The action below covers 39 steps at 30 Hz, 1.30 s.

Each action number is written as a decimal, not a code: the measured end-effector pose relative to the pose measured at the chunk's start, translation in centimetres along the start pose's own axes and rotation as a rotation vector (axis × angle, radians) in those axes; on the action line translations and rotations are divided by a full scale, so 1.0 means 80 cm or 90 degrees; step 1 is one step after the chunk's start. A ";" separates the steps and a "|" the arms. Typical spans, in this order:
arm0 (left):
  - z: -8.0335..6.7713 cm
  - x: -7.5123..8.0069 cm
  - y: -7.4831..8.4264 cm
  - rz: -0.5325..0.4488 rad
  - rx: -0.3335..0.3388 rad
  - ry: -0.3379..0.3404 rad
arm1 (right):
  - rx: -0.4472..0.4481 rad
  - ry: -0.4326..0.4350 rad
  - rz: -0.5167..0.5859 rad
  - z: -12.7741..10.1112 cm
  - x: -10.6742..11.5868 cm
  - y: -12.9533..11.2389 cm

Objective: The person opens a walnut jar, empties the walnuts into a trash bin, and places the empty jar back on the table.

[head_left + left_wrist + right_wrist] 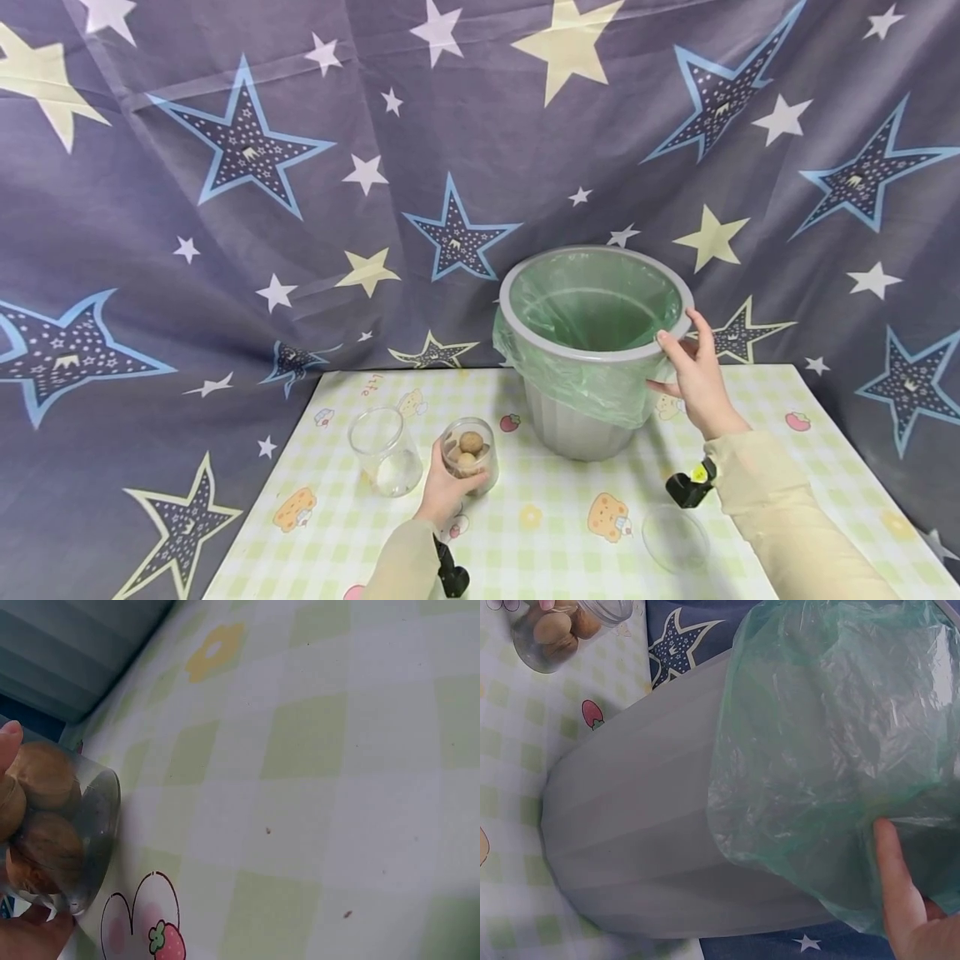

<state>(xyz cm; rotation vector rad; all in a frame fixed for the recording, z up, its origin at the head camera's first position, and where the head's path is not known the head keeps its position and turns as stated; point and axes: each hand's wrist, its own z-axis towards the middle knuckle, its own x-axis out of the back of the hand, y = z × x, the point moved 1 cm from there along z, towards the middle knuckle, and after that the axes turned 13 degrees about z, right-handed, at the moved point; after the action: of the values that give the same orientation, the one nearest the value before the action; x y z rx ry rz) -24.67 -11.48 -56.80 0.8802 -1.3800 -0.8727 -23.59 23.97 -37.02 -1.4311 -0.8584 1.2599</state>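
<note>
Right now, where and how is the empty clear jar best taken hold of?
Probably grip the empty clear jar round its side wall, just below the open rim, coming from its left. It stands upright and its round wall suits a wrapping grip, while the left hand and the filled jar it holds sit close on the right.

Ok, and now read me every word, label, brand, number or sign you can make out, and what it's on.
"Life": small red lettering on the green-and-white checked tablecloth, near its far left corner.
Too small to read: any marking on the yellow patch of the black device at the right wrist.
None visible: the grey ribbed bin and the clear round jar holding brown balls.
</note>
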 end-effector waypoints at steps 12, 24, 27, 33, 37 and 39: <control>-0.002 0.020 -0.011 0.022 0.011 0.009 | -0.029 -0.003 -0.024 -0.001 -0.003 -0.009; -0.027 0.035 0.019 0.056 -0.032 -0.057 | 0.410 0.147 -0.136 -0.075 -0.013 0.022; -0.034 0.036 0.026 0.040 -0.037 -0.066 | 0.594 0.065 -0.173 -0.095 -0.020 0.045; -0.047 0.029 0.043 0.042 -0.062 -0.079 | 0.653 -0.106 -0.274 -0.125 -0.033 0.082; -0.056 0.022 0.054 0.085 -0.112 -0.074 | 0.503 -0.182 -0.348 -0.142 -0.042 0.101; -0.061 0.018 0.060 0.115 -0.145 -0.071 | 0.428 -0.202 -0.390 -0.147 -0.046 0.110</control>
<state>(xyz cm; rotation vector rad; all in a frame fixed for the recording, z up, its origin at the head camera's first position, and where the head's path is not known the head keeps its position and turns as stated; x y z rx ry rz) -19.74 -10.69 -51.86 0.5305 -1.3995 -0.9285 -13.77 15.69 -45.12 -0.3918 -0.8730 1.1421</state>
